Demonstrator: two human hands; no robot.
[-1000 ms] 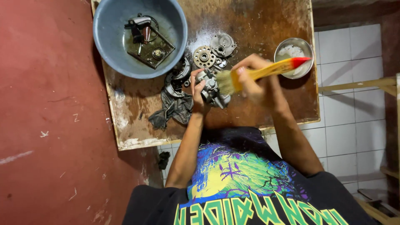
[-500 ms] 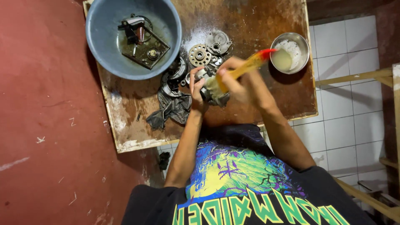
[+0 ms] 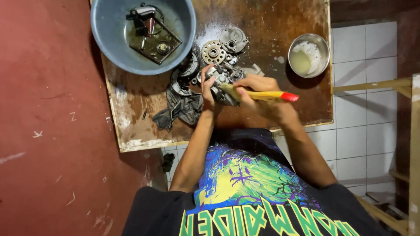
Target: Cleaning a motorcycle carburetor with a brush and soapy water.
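Observation:
My left hand [image 3: 207, 90] grips a grimy metal engine part [image 3: 220, 75] over a wooden table [image 3: 280, 17]. My right hand [image 3: 257, 92] holds a brush [image 3: 272, 95] with a yellow handle and a red end. Its bristles rest against the part and the handle points right, nearly level. Both forearms reach out from above my dark printed shirt [image 3: 245, 192]. A toothed gear [image 3: 213, 52] and a round metal cover [image 3: 233, 40] lie just beyond the part.
A blue basin [image 3: 109, 39] at the table's far left holds dirty liquid and a metal assembly [image 3: 153, 37]. A small steel bowl [image 3: 309, 55] of cloudy liquid stands at the right. A dark rag [image 3: 181, 109] and more parts lie left of my hands. There is red floor to the left and white tiles to the right.
The brush handle has swung down from a slant toward the steel bowl to nearly level, bristles on the part. My left hand keeps its grip.

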